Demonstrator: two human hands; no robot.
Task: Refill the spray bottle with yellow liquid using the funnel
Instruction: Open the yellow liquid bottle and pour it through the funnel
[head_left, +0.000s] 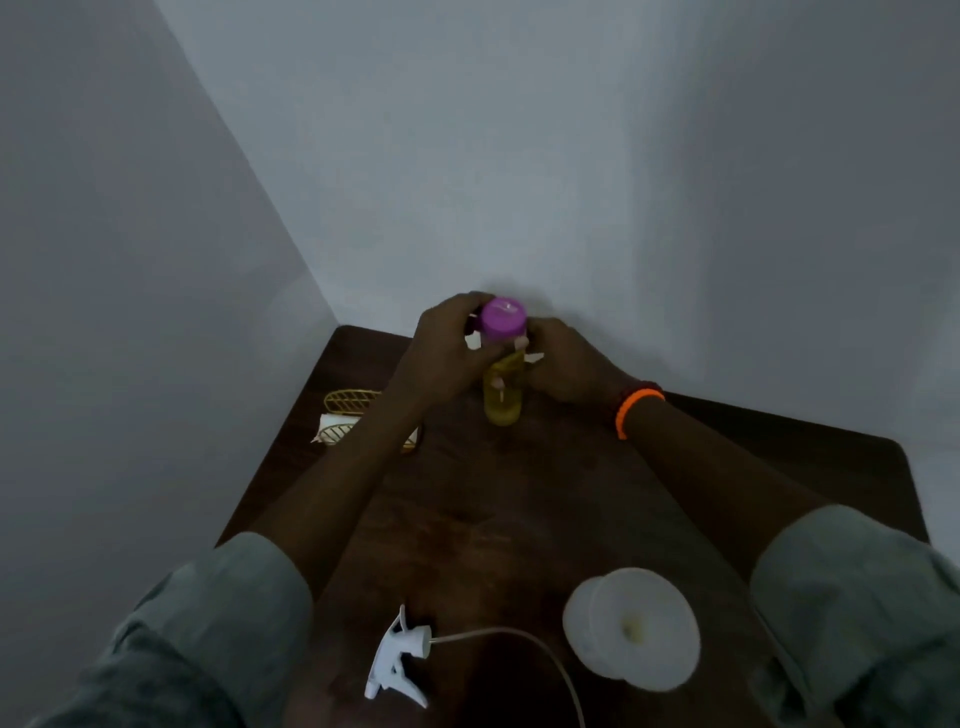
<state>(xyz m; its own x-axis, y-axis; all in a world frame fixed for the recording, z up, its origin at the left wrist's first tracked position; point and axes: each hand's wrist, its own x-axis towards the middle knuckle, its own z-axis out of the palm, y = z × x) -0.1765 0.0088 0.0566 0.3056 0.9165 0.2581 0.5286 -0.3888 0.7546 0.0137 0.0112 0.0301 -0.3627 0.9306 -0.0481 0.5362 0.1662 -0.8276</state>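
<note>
A clear bottle of yellow liquid (502, 402) with a purple cap (503, 318) stands at the far side of the dark wooden table (519, 509). My left hand (447, 351) wraps the cap and neck from the left. My right hand (569, 366), an orange band on its wrist, grips the bottle's upper body from the right. Near the front edge, a white funnel (636, 626) sits in the mouth of a bottle hidden beneath it. The white spray trigger head (397, 660) lies on its side to the funnel's left, its dip tube (524, 642) curving to the right and toward me.
A gold wire holder with white napkins (343, 421) stands at the table's far left, partly behind my left forearm. Pale walls meet in a corner just behind the table. Bare wood shows between my forearms in the table's middle.
</note>
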